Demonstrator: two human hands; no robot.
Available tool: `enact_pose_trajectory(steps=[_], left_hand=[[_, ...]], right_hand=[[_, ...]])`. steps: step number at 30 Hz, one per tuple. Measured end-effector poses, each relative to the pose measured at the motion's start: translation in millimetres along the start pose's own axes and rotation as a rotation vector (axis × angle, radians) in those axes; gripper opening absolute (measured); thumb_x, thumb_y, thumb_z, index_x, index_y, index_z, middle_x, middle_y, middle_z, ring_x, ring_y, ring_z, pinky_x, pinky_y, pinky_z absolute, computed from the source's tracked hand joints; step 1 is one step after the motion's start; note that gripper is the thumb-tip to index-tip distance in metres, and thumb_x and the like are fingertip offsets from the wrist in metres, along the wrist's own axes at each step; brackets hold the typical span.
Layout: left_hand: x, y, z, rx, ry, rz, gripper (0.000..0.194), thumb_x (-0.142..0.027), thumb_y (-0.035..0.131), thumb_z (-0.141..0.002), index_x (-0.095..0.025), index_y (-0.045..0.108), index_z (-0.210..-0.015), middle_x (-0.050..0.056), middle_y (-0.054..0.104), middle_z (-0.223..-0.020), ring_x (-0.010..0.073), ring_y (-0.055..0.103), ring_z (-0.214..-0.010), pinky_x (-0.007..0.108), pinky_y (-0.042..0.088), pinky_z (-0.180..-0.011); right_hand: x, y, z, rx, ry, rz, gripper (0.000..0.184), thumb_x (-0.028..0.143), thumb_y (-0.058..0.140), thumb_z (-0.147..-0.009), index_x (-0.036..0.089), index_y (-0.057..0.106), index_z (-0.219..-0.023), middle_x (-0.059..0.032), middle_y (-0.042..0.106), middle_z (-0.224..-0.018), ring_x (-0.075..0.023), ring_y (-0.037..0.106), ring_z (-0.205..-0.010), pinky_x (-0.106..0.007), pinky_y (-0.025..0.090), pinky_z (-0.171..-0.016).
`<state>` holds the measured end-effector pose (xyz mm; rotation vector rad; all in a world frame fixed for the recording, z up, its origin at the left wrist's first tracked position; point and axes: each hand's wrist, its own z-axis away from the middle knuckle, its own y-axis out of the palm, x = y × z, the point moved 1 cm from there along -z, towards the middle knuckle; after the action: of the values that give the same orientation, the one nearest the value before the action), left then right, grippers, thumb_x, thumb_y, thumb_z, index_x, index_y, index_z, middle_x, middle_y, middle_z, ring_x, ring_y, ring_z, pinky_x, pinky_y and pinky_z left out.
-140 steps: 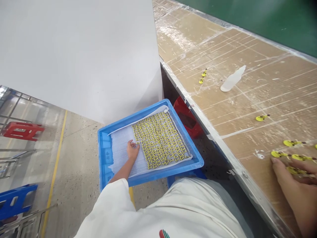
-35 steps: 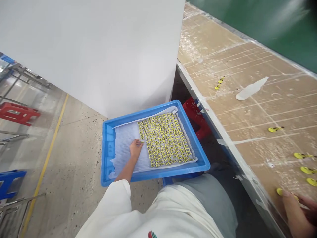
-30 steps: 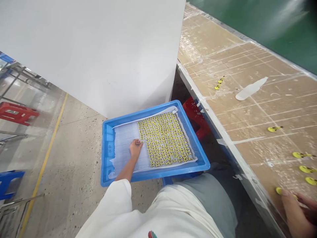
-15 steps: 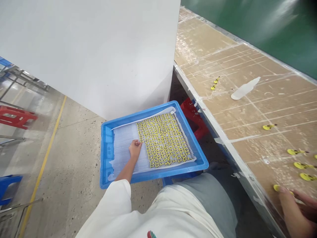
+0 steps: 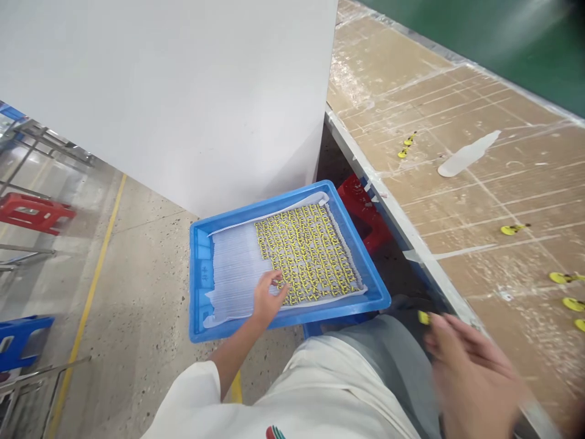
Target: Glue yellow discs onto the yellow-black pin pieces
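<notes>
Right hand (image 5: 475, 375) pinches 1 small yellow disc-ended piece (image 5: 423, 317), likely light, best held by its stem; left hand (image 5: 267, 300): fingers parted.

The person wears a loose white top (image 5: 338, 387) with a wide left sleeve (image 5: 194, 390) ending near the elbow, a partly visible red-and-green striped logo (image 5: 275, 433) at the front, and blue-grey trousers (image 5: 397, 353).
</notes>
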<state>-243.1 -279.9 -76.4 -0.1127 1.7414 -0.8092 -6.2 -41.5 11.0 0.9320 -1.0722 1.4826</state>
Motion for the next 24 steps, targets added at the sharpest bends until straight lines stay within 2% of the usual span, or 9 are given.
enact_pose_trajectory(steps=[2,4,7,12,18,21,24], left_hand=[[-31.1,7.1,13.0,0.066,0.098,0.053,0.038,-0.031,0.076,-0.08,-0.025,0.067,-0.117,0.007,0.072,-0.11,0.0194,0.07,-0.095,0.035,0.061,-0.08],[-55.6,12.8,18.3,0.107,0.166,0.096,0.042,-0.031,0.077,-0.08,-0.028,0.067,-0.121,0.007,0.071,-0.117,0.0204,0.069,-0.101,0.035,0.061,-0.083],[-77.9,17.7,16.9,0.147,0.249,0.16,0.046,-0.03,0.079,-0.08,-0.029,0.066,-0.124,0.007,0.072,-0.119,0.0215,0.07,-0.105,0.037,0.062,-0.086],[-89.3,16.4,10.7,0.117,0.327,0.214,0.037,-0.029,0.078,-0.081,-0.027,0.07,-0.117,0.007,0.075,-0.11,0.0206,0.073,-0.099,0.036,0.063,-0.085],[-88.1,15.1,9.4,0.145,0.33,0.233,0.025,-0.023,0.076,-0.083,-0.026,0.075,-0.107,0.005,0.078,-0.099,0.0176,0.074,-0.091,0.032,0.062,-0.082],[-79.7,15.2,10.6,0.145,0.27,0.231,0.02,-0.025,0.075,-0.084,-0.026,0.077,-0.104,0.006,0.078,-0.099,0.0185,0.074,-0.09,0.033,0.062,-0.082],[-56.3,11.3,7.8,0.119,0.15,0.21,0.023,-0.033,0.079,-0.08,-0.026,0.078,-0.102,0.006,0.079,-0.096,0.0189,0.075,-0.084,0.033,0.063,-0.077]], right_hand=[[-7.2,39.4,20.6,0.202,0.191,-0.139,0.05,0.043,0.096,-0.05,0.017,0.076,-0.088,-0.007,0.069,-0.072,-0.0131,0.058,-0.054,-0.026,0.046,-0.047],[-10.5,70.7,37.5,0.384,0.291,-0.188,0.046,0.04,0.095,-0.053,0.015,0.075,-0.086,-0.004,0.067,-0.065,-0.011,0.055,-0.052,-0.022,0.043,-0.044],[-11.9,95.2,51.9,0.536,0.338,-0.19,0.044,0.04,0.093,-0.058,0.015,0.075,-0.089,-0.0021,0.067,-0.065,-0.0092,0.055,-0.052,-0.018,0.041,-0.043],[-13.6,101.9,59.5,0.614,0.327,-0.163,0.043,0.039,0.094,-0.058,0.015,0.075,-0.089,-0.002,0.069,-0.069,-0.0081,0.054,-0.053,-0.017,0.041,-0.044],[-26.5,107.8,66.3,0.652,0.42,-0.163,0.046,0.042,0.094,-0.057,0.015,0.074,-0.09,-0.0032,0.07,-0.07,-0.0079,0.052,-0.05,-0.017,0.037,-0.041],[-30.3,112.1,68.2,0.674,0.428,-0.157,0.048,0.041,0.094,-0.056,0.015,0.074,-0.091,-0.0036,0.071,-0.072,-0.0083,0.054,-0.051,-0.017,0.038,-0.041],[-32.1,112.4,67.0,0.72,0.418,-0.114,0.053,0.042,0.094,-0.056,0.016,0.073,-0.098,-0.0057,0.074,-0.083,-0.0101,0.059,-0.056,-0.018,0.042,-0.044]])
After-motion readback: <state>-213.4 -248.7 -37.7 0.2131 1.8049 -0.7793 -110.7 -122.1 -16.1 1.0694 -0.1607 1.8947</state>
